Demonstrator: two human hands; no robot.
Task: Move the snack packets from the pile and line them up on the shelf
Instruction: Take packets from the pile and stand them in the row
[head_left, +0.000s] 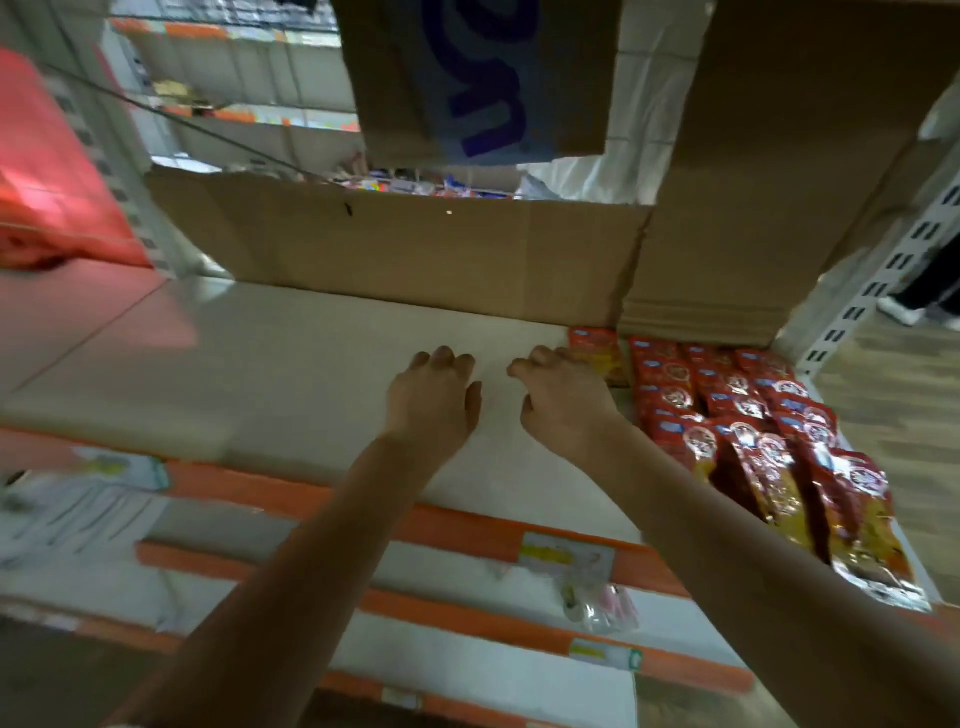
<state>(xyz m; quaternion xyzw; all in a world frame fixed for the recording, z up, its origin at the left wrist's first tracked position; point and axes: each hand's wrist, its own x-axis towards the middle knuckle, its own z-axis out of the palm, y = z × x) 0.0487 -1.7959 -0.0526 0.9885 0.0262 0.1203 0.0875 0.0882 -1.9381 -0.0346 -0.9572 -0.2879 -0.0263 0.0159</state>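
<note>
1. Left hand (435, 397) flat over the bare shelf (291, 384), fingers spread, empty.
2. Right hand (563, 397) curled loosely, holding nothing.
3. Snack packets (737, 415) lined up right of its fingers; one packet (597, 353) just beyond the fingertips.
4. Cardboard (415, 249) behind.

— What sort of place was it?

— A shop, a grocery aisle by the look of it. The white metal shelf (291, 364) had an orange price rail (457, 525) along its front edge, with a paper price label (566, 556) stuck on it.

— Anything else?

— Identical red snack packets (727, 410) stood in rows at the shelf's right end, a slotted upright (883, 275) carried the boards, flattened cardboard cartons (415, 249) lined the back, and more stocked shelving (234, 67) showed beyond.
</note>
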